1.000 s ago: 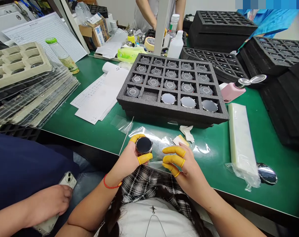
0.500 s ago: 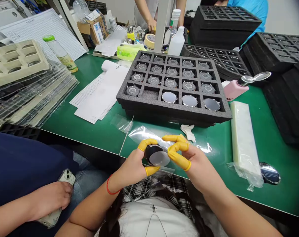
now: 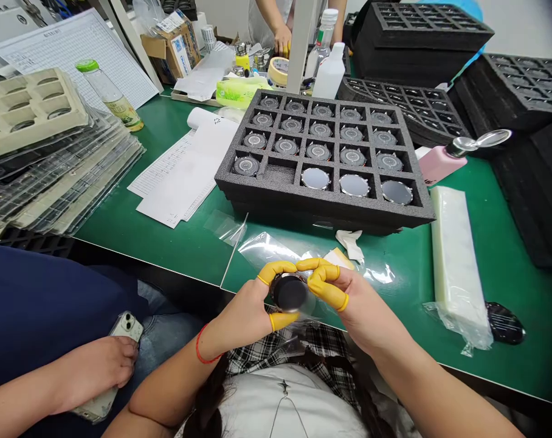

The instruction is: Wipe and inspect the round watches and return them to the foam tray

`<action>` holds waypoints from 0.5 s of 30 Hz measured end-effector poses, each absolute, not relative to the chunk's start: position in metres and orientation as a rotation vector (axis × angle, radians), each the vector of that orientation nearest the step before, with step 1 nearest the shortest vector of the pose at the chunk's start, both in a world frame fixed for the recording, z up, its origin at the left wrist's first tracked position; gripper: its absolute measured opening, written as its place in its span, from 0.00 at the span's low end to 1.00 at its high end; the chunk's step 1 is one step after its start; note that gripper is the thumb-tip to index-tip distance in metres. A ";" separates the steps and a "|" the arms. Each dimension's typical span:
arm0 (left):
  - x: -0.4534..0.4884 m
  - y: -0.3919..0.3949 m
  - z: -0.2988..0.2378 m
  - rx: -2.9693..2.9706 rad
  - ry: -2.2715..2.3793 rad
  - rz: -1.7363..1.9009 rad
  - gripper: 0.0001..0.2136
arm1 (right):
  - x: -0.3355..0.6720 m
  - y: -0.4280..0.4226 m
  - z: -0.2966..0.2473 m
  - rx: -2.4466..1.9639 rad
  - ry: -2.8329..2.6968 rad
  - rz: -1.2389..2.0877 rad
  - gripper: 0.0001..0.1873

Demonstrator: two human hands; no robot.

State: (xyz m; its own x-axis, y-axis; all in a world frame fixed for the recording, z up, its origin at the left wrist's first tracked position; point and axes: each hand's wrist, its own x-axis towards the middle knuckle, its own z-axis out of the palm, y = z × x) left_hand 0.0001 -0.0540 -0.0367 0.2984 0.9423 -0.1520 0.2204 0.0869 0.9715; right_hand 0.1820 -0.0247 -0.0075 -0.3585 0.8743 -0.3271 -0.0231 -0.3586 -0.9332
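My left fingers (image 3: pixel 276 268), in yellow rubber cots, pinch a round black-faced, metal-rimmed watch (image 3: pixel 290 295) at the near edge of the green surface (image 3: pixel 517 280). Right fingers (image 3: pixel 331 295), likewise yellow-cotted, pinch a blurred translucent film disc (image 3: pixel 309 304) at its right side. Beyond: black foam tray (image 3: pixel 312 207) holding round watch cases (image 3: pixel 318 152).

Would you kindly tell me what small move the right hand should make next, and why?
Probably the yellow-tipped right hand should centre the clear, thin film over the round, black-faced watch: the yellow-tipped left hand grips the watch by its edges, and the blurred film appears to overhang its lower right.
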 end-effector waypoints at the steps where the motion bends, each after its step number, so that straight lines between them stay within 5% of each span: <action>1: 0.000 -0.054 -0.036 1.392 1.167 0.769 0.25 | 0.182 -0.025 -0.007 -1.216 -1.225 1.777 0.17; 15: -0.001 -0.055 -0.031 1.373 1.148 0.693 0.24 | 0.186 -0.027 -0.010 -1.204 -1.347 1.708 0.14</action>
